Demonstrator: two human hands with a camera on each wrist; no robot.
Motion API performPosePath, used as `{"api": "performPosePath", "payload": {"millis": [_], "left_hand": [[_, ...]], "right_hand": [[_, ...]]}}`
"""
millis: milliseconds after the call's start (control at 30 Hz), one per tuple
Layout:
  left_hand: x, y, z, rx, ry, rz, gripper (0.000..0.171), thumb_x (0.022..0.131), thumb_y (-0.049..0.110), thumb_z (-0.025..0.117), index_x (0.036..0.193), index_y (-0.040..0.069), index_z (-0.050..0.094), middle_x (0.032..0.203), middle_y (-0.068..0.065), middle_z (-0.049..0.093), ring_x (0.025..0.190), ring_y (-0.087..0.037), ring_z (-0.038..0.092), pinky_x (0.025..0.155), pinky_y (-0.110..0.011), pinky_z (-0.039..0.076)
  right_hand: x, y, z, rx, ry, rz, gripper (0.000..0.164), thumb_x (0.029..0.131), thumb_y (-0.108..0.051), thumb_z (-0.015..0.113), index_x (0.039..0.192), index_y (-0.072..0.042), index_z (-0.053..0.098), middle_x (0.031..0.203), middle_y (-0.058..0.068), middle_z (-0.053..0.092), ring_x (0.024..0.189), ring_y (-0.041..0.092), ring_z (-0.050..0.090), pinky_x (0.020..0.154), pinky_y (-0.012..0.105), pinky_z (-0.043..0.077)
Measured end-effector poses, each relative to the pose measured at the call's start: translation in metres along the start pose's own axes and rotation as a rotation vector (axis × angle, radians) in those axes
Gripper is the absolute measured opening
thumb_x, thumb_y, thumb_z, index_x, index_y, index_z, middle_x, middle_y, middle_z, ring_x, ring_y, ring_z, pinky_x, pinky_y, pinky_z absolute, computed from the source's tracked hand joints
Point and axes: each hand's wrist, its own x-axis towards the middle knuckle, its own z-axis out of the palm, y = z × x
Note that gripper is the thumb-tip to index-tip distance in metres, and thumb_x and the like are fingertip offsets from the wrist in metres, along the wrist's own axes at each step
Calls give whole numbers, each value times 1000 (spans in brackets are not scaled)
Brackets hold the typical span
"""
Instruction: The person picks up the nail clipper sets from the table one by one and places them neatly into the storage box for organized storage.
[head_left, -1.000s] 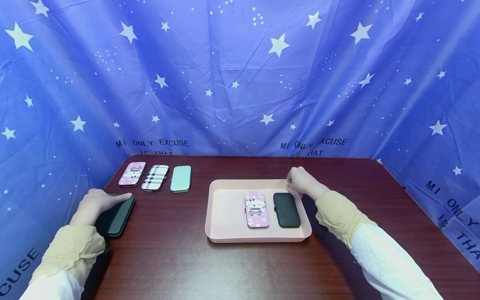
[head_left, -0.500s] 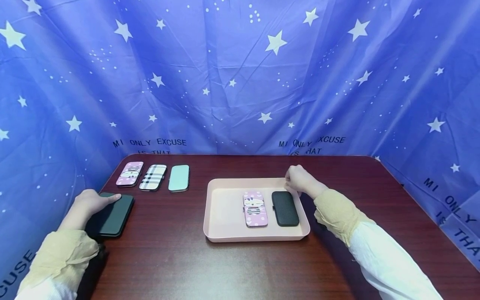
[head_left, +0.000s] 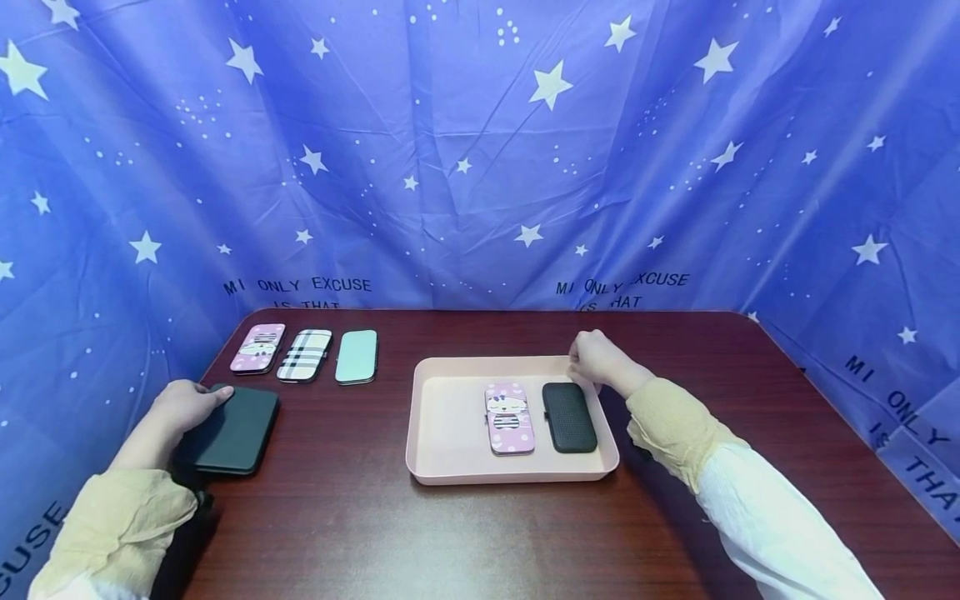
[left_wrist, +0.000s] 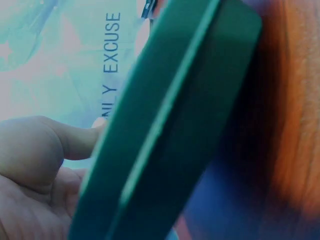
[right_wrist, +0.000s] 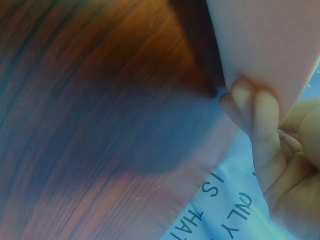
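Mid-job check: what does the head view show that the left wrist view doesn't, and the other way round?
Only the head view shows the pale pink tray, the cat-print case and black case lying in it, and the right hand pinching its far right corner.

Only the left wrist view shows the palm side of the left hand and a pale ridge along the edge of the dark green case.

Both show the left hand gripping that case, plus some tabletop and curtain lettering.

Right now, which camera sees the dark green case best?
The head view: the dark green case shows nearly whole, left hand at its edge. The left wrist view shows its side close up, cut off; the right wrist, none.
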Motion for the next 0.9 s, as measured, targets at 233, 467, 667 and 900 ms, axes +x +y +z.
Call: {"api": "performPosePath", "payload": {"millis": [233,467,667,900], "left_hand": [[0,3,7,-73,23,-28,59,97,35,46,111,-22,50,107,-40,48,89,-40,50,68,-37,44],[0,11,13,-194,-2,-37,62,97,37,44,117,-22,46,93,-26,53,75,-24,53,58,-27,45],[-2,19,14,-286,-18,-20,47,96,40,48,85,-5,58,65,-1,51,56,-12,49,50,-29,44],[-6,38,13,-339,-27,3,41,95,38,50,73,4,56,57,6,47,51,-9,48,47,-28,44]], "right_hand": [[0,0,-1,-15,6,-8,43,75,6,57,45,-16,36,37,-9,36,31,7,51,37,19,42],[1,2,0,-3,3,1,43,76,6,56,45,-16,36,37,-9,35,31,8,52,36,20,42],[0,1,1,-14,-1,3,44,75,6,57,46,-17,33,37,-9,36,31,8,52,36,21,43],[1,-1,1,-20,-15,30,37,78,6,54,47,-12,43,39,-4,46,32,10,54,36,22,45]]}}
